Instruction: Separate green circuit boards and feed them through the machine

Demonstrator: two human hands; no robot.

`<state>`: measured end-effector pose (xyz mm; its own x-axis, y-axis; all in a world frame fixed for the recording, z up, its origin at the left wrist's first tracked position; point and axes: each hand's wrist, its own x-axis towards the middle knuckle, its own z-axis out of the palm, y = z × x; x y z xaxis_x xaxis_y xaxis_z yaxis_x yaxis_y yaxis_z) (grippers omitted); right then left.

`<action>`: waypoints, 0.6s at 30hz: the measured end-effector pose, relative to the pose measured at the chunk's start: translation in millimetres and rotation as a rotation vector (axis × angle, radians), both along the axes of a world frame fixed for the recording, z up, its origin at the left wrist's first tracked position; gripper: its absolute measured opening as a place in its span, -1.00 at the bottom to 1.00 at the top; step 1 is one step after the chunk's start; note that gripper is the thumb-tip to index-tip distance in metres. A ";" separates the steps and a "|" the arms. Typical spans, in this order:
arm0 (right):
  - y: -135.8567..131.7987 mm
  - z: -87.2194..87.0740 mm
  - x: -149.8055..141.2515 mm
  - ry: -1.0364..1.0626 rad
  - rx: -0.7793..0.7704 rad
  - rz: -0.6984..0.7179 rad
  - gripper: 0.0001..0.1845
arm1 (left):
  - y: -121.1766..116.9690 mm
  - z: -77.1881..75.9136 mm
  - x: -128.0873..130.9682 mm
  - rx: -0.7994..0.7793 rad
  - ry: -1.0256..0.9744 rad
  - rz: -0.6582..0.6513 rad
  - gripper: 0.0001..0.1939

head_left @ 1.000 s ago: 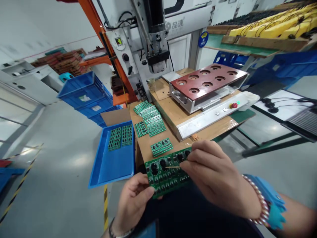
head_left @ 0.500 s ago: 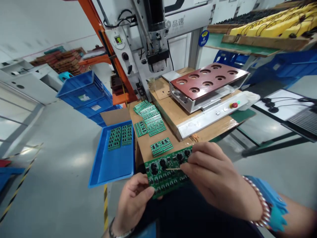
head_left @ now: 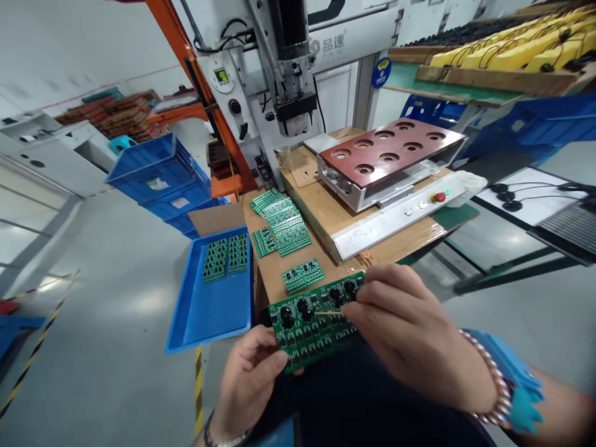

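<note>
My left hand (head_left: pixel 254 379) grips the lower left corner of a green circuit board (head_left: pixel 307 338), its thumb on top and fingers beneath. Glossy black blobs (head_left: pixel 287 317) sit in a row along the board's upper half, with rows of small dark parts below. A thin wooden toothpick (head_left: pixel 328 313) is pinched between the thumb and fingers of my right hand (head_left: pixel 405 329), its tip close to the second blob from the left. Whether the tip touches the board I cannot tell. My right hand covers the board's right end.
Behind the held board, another circuit board (head_left: pixel 303 276) lies on the wooden bench, with a pile of boards (head_left: pixel 286 217) farther back. A blue tray (head_left: pixel 209 316) at left holds board stacks. A machine with a red-brown fixture plate (head_left: pixel 391 149) stands at the back right.
The toothpick's tip has shifted slightly right and up, away from the second blob. The board has moved a little left in the view. Both hands keep their hold.
</note>
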<state>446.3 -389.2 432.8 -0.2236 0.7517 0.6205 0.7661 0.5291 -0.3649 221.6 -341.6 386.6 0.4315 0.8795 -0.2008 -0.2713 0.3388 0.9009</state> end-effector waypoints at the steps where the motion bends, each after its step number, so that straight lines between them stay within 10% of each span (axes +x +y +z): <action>1: -0.3 0.4 -0.3 0.003 0.005 -0.002 -0.84 | 0.2 0.5 0.4 0.002 0.000 0.000 -0.93; 18: 0.0 -0.3 -0.4 -0.005 -0.037 0.009 -0.84 | 1.1 0.2 0.3 0.011 -0.026 -0.015 -0.95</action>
